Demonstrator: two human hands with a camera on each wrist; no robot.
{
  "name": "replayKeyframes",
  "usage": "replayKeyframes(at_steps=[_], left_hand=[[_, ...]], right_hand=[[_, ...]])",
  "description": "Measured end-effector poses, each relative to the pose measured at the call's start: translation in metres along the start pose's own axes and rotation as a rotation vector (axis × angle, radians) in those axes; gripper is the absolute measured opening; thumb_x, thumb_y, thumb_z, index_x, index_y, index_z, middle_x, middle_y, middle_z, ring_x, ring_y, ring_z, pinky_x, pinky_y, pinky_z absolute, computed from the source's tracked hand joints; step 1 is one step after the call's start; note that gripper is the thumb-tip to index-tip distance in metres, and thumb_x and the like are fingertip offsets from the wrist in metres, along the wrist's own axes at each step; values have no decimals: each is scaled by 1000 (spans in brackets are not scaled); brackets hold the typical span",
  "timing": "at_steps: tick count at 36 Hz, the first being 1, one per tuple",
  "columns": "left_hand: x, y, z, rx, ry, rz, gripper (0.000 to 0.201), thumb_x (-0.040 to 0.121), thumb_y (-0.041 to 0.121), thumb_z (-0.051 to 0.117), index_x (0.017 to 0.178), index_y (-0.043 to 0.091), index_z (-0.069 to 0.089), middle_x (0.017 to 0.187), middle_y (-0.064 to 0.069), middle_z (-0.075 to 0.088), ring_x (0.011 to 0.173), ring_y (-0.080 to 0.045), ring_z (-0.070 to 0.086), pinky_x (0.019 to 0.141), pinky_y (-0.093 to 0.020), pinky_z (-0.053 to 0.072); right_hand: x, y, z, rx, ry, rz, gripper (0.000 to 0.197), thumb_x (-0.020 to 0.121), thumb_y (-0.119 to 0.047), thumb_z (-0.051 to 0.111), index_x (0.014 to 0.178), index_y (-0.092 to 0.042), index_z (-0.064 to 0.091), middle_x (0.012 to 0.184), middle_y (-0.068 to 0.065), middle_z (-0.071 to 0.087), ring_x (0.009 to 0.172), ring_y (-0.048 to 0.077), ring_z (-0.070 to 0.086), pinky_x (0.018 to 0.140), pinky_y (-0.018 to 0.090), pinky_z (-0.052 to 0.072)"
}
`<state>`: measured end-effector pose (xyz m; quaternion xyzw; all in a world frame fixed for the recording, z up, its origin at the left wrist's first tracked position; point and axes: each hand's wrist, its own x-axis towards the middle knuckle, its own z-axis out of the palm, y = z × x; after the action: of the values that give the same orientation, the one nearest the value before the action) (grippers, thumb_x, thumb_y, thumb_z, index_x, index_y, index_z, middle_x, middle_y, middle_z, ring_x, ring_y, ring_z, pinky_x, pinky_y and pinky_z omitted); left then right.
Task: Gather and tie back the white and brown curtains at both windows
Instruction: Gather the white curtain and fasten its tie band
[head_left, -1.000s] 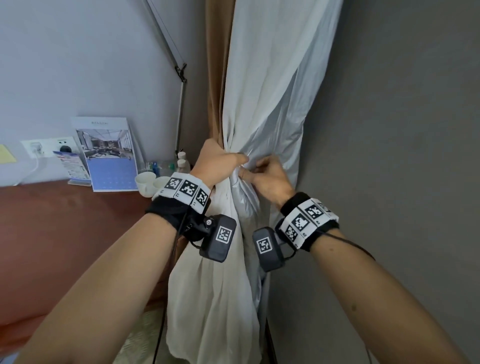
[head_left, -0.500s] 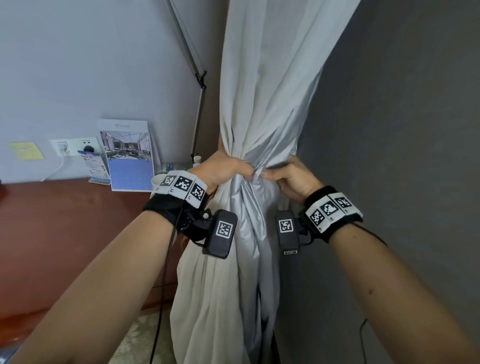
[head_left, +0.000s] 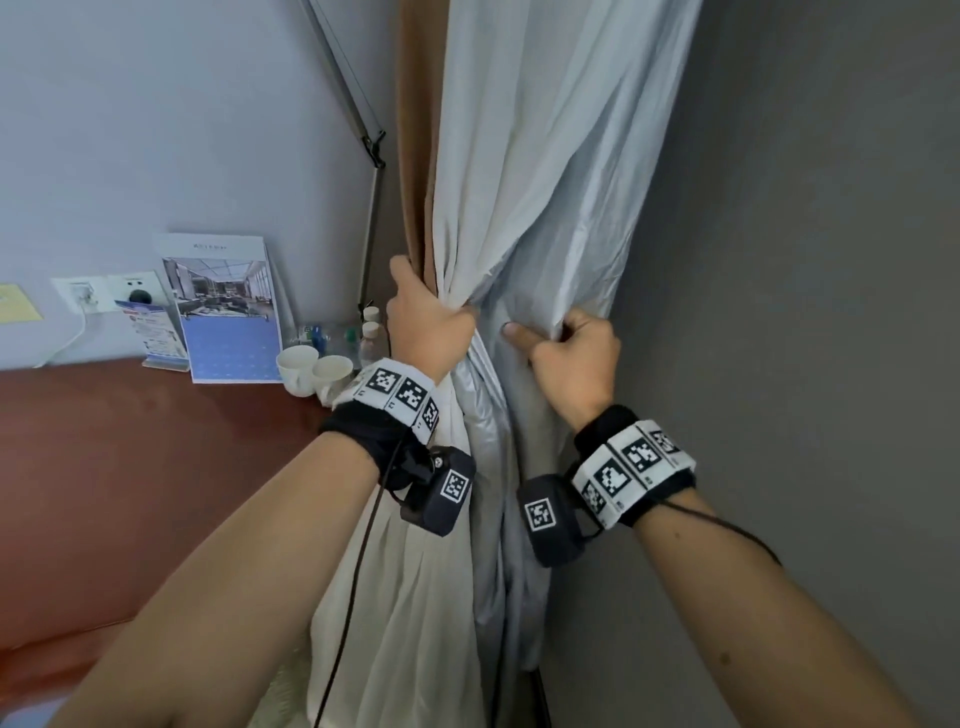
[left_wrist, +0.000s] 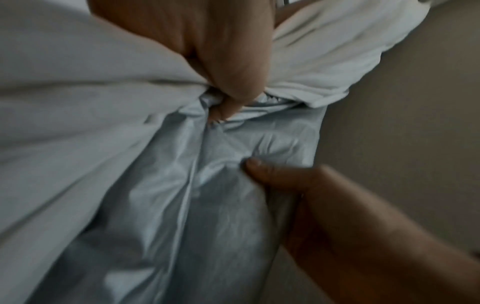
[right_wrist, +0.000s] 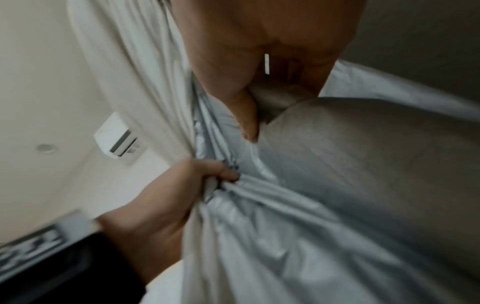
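A white curtain with a silvery lining hangs in the room's corner, and a strip of brown curtain shows behind its left edge. My left hand grips the gathered white folds at about waist height. My right hand grips the silvery right-hand part of the curtain, thumb pressed on the cloth. In the left wrist view my left hand bunches the folds tight. The right wrist view shows my right hand with cloth in it. No tie-back is in view.
A grey wall stands close on the right. A reddish-brown desk on the left carries two white cups, small bottles, a calendar card and a leaflet stand. A metal lamp arm slants beside the curtain.
My hands have moved apart along the curtain, the right one pulling the silvery part rightward. The head view shifted, so the brown strip shows again.
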<state>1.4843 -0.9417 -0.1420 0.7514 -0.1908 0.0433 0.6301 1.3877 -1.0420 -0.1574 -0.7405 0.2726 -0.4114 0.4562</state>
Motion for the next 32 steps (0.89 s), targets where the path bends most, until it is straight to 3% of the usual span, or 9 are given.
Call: replayKeyframes(at_steps=[3, 5, 9, 14, 19, 23, 26, 29, 32], left_hand=[[-11, -5, 3, -93, -79, -31, 58, 80, 25, 78, 124, 11, 43, 100, 11, 58, 93, -11, 59, 75, -16, 44], [-16, -7, 6, -244, -173, -80, 66, 73, 28, 85, 126, 11, 48, 109, 10, 64, 96, -3, 63, 81, -11, 48], [-18, -5, 10, -384, -299, -41, 97, 49, 33, 97, 131, 5, 54, 121, -6, 69, 112, -15, 66, 100, -36, 51], [-11, -8, 7, -319, -199, -72, 78, 43, 36, 96, 113, 15, 69, 104, 2, 75, 98, -16, 72, 91, -41, 56], [0, 0, -9, -217, -175, -120, 31, 63, 5, 84, 92, 6, 73, 91, -3, 75, 88, -19, 72, 81, -32, 58], [13, 1, -31, -170, -182, -95, 27, 71, -6, 76, 88, 13, 68, 86, 2, 68, 75, -10, 65, 66, -16, 53], [16, 0, -45, -181, -241, -113, 31, 73, -6, 76, 96, 13, 67, 85, 6, 67, 70, 1, 61, 57, -7, 50], [14, 1, -51, -175, -283, -134, 32, 73, -6, 75, 101, 10, 70, 86, 7, 69, 70, 2, 64, 57, -8, 49], [11, 6, -51, -170, -370, -181, 35, 70, -7, 75, 103, 5, 72, 92, 0, 73, 85, -13, 68, 63, -15, 52]], right_hand=[[-7, -4, 10, -61, -6, -48, 41, 75, -22, 80, 51, -19, 46, 51, -8, 50, 48, 4, 42, 51, 20, 36], [-10, -6, 12, -68, -32, -62, 40, 78, -15, 74, 52, -24, 45, 52, -12, 48, 50, 2, 44, 55, 19, 35], [-16, -10, 14, -127, -148, -127, 21, 78, 2, 56, 66, -14, 52, 69, 2, 61, 67, 16, 55, 60, 18, 37], [-15, -4, 12, 49, -383, -90, 37, 61, 17, 56, 69, -18, 61, 77, -5, 59, 80, 16, 58, 70, 25, 46], [-9, 1, 9, 193, -539, 79, 39, 41, -4, 61, 71, -25, 75, 81, -10, 65, 88, 13, 59, 80, 24, 45], [5, 14, 5, 309, -290, 154, 34, 58, 0, 64, 88, -8, 77, 96, 8, 73, 95, 17, 64, 87, 26, 48], [24, 27, 3, 316, -173, 242, 55, 63, -14, 75, 117, -11, 66, 121, 4, 61, 114, 19, 57, 101, 28, 45], [35, 32, 9, 271, -295, 306, 112, 49, -44, 90, 145, -17, 40, 147, -2, 43, 131, 13, 48, 113, 35, 38], [37, 27, 17, 291, -491, 259, 106, 60, -36, 90, 148, -21, 32, 138, -6, 56, 122, 7, 56, 107, 33, 44]])
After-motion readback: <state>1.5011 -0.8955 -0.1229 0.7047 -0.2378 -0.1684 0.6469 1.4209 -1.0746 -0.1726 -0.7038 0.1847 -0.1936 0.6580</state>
